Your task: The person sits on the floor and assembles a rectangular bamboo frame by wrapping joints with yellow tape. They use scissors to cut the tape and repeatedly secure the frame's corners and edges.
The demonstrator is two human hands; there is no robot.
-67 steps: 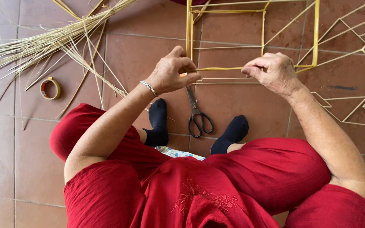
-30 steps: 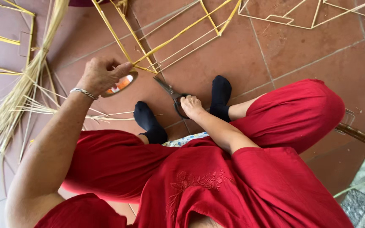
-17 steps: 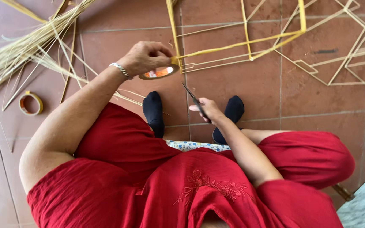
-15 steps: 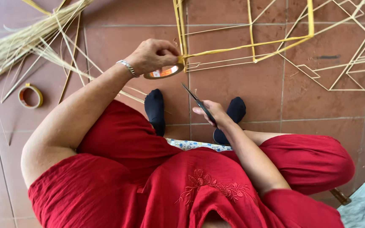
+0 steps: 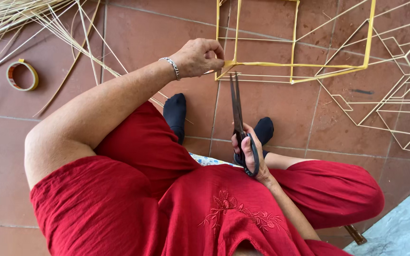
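Here I look straight down on a person seated on a terracotta tile floor [image 5: 143, 33], knees apart in red clothing, black-socked feet pointing away from me. My left hand [image 5: 198, 58] is curled shut, its fingertips [image 5: 217, 59] pinching the near corner of a yellow stick frame [image 5: 293, 66] that lies flat on the floor ahead. A metal bracelet [image 5: 172, 67] sits on that wrist. My right hand [image 5: 250, 154] is closed through the loops of a pair of dark scissors [image 5: 238, 118], held low between the feet with the blades pointing up toward the pinched corner; the blades look almost closed and their tips end just below the frame's corner, though I cannot tell whether they touch it. To the right of the yellow frame, more frames of pale thin sticks [image 5: 395, 95] spread over the tiles, some overlapping its far side. At the upper left a loose bundle of straw-coloured sticks [image 5: 29, 14] fans out, with a few strands running under my left forearm toward the left foot. A roll of tape [image 5: 22, 75] lies on the floor well left of the hands, beside those strands. At the lower right corner a pale marbled surface [image 5: 404, 227] meets the tiles, and a short brown piece [image 5: 355, 234] pokes out from under the right leg.
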